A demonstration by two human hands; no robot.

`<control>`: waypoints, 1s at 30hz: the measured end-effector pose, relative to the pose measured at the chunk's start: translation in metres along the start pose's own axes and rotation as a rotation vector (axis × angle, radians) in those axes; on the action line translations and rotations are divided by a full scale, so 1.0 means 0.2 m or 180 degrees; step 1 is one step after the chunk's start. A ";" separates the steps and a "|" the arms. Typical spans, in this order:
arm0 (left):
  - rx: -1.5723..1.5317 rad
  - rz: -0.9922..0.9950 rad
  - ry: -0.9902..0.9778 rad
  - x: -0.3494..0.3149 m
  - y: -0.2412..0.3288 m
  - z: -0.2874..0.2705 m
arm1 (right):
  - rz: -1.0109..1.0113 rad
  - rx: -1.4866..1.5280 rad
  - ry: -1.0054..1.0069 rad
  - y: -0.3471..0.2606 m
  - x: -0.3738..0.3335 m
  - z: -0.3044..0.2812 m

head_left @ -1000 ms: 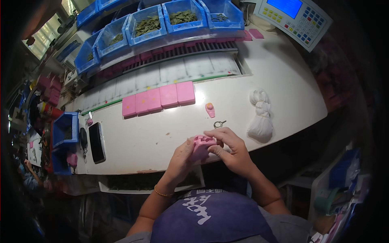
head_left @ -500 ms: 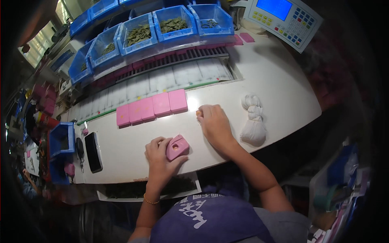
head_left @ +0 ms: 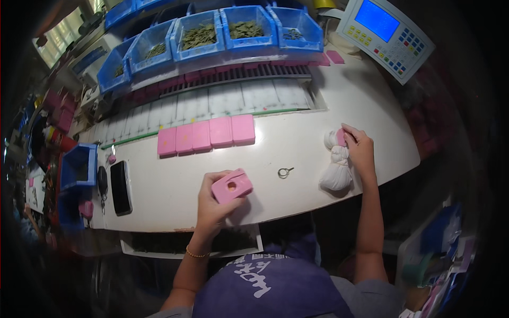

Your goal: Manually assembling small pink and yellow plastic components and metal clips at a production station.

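My left hand (head_left: 213,205) holds a pink rubber mould block (head_left: 229,197), which has a round hole in its face and is raised a little above the table's front part. Over at the right, my right hand (head_left: 361,150) is closed at the upper end of a knotted white cloth pouch (head_left: 337,175). A small pink piece (head_left: 341,137) shows at its fingertips, against the cloth. Between the two hands lies a small metal ring with a short stem (head_left: 284,173). A row of several pink blocks (head_left: 221,131) stands beyond my left hand.
Blue bins (head_left: 246,32) with flat greenish pieces line the back, above a slatted rack (head_left: 233,77). A keypad device with a blue screen (head_left: 387,37) stands far right. A phone (head_left: 121,188) lies left on the white table (head_left: 297,206), and an open drawer (head_left: 159,252) sits below.
My right hand has moved right from mid-table to the pouch; the ring it covered now shows. The orange bit at its fingertips is gone from there. My left hand has lifted and turned the block.
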State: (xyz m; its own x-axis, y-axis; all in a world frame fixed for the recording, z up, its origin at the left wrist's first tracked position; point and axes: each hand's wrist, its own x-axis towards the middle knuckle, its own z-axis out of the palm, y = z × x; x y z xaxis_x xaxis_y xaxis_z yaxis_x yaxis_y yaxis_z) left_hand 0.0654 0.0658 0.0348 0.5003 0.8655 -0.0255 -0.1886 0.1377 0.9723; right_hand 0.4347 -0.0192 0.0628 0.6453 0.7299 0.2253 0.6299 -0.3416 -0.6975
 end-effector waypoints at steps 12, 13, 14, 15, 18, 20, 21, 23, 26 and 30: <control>0.1141 0.0019 -0.0170 0.01 -0.05 0.05 | -0.0126 0.0797 -0.0337 -0.35 -0.19 0.13; 0.1079 0.0024 -0.0157 0.01 -0.03 0.07 | -0.0325 0.1118 -0.0813 -0.40 -0.26 0.16; 0.1021 0.0035 -0.0156 0.01 -0.02 0.08 | -0.0522 0.1441 -0.1277 -0.45 -0.33 0.19; 0.1028 0.0033 -0.0166 0.01 -0.01 0.09 | -0.0498 0.1538 -0.1648 -0.50 -0.38 0.23; 0.1068 0.0229 -0.0294 0.01 -0.01 0.10 | -0.0366 0.1763 -0.2054 -0.58 -0.47 0.35; 0.1368 0.0652 -0.0160 0.00 -0.02 0.11 | -0.0271 0.1888 -0.2096 -0.59 -0.48 0.37; 0.1373 0.0649 -0.0148 0.00 -0.01 0.11 | -0.0229 0.1627 -0.2221 -0.58 -0.48 0.37; 0.1623 0.0814 -0.0089 -0.01 0.01 0.12 | -0.0192 0.1363 -0.2354 -0.58 -0.46 0.38; 0.1548 0.1024 -0.0099 -0.02 -0.02 0.12 | 0.0106 0.1571 -0.2553 -0.56 -0.45 0.39; 0.1399 0.0986 -0.0073 -0.01 -0.02 0.11 | -0.0094 0.1488 -0.2162 -0.54 -0.47 0.44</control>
State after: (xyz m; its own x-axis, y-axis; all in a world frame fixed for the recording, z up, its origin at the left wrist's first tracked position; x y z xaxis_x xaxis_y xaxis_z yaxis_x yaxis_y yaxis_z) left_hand 0.0834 0.0524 0.0358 0.4966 0.8222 0.2782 0.0387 -0.3412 0.9392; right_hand 0.2692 0.0010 0.0571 0.1350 0.9850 -0.1079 0.3008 -0.1445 -0.9427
